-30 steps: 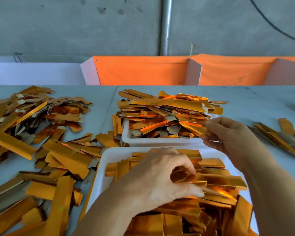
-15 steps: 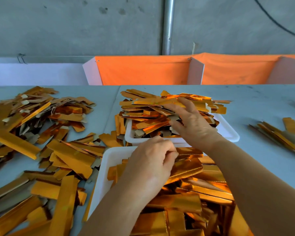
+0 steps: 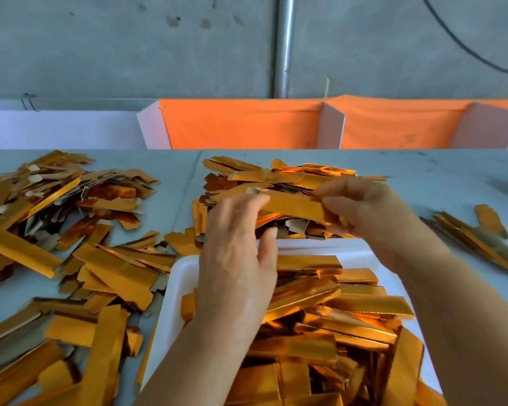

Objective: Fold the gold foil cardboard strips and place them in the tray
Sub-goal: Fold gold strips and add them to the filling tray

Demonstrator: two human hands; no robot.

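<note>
Head view. One gold foil cardboard strip [image 3: 294,205] held up between both hands, above the gap between the two trays. Long axis nearly level, running left to right, left end slightly higher and farther, right end dipping a little toward the camera. Flat, narrow, rectangular; shiny metallic gold-orange face toward the camera; a small dull beige cardboard tab at the left tip.

Right hand [image 3: 373,212] pinching the strip's right end, fingers curled round it, thumb beneath. Left hand [image 3: 235,253] raised at the strip's left part, fingers loosely extended and spread, fingertips at or just touching the upper edge, thumb below and apart from the strip; no firm grip visible, edges blurred.

Near tray [image 3: 173,303]: white, smooth, rounded corner, heaped with folded gold strips, creased lengthwise, glossy, with bright orange reflections. Far tray [image 3: 308,241]: white rim only just showing behind the hands, piled with flat gold strips [image 3: 264,175] lying in many directions, beige undersides showing here and there.

On the pale grey table [image 3: 423,171]: a wide loose scatter of gold strips [image 3: 71,230] at left, some folded into angle shapes; a small bundle of strips [image 3: 475,235] at far right. Behind: orange fabric panel [image 3: 241,127] with white dividers, grey concrete wall, vertical metal pipe [image 3: 284,45].
</note>
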